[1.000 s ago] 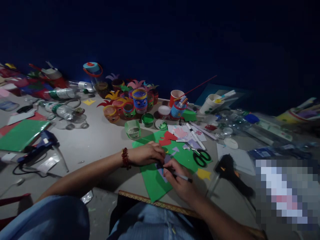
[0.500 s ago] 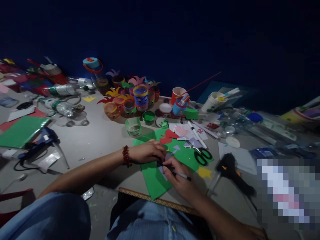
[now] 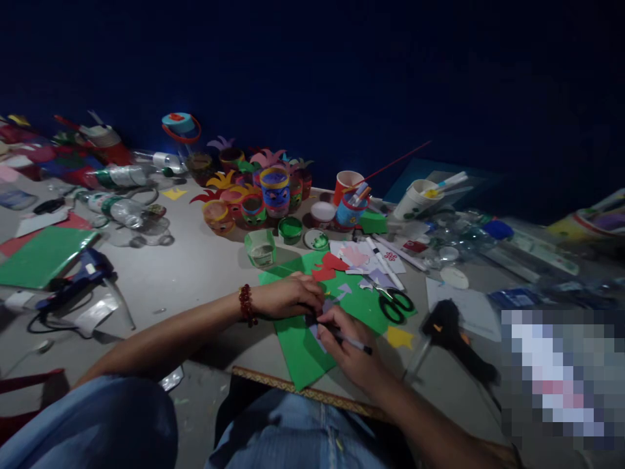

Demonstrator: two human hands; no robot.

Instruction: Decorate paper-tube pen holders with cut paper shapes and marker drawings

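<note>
With its tip end near the purple paper, a marker [image 3: 357,343] is gripped by my right hand [image 3: 354,365], thumb and fingers pinched around it. My left hand [image 3: 286,298] lies from the left with curled fingers, pinning the purple paper piece [image 3: 316,335], which my hands partly cover. Under both hands is a large green sheet [image 3: 305,365]. Red paper cutouts [image 3: 331,266] and a small lilac scrap [image 3: 344,288] rest on it beyond my fingers. Black-handled scissors [image 3: 396,305] lie right of my right hand, near a yellow paper cutout [image 3: 399,337].
Decorated cups [image 3: 276,190] with paper crowns stand at the back, near an open green paint pot [image 3: 290,229] and a blue marker cup [image 3: 350,212]. A black glue gun [image 3: 446,326] lies right, a blue glue gun [image 3: 95,267] left. Plastic bottles [image 3: 117,208] lie at the left.
The marker in my right hand has shifted very slightly. My left hand stays in place on the purple paper, and the other things have not moved.
</note>
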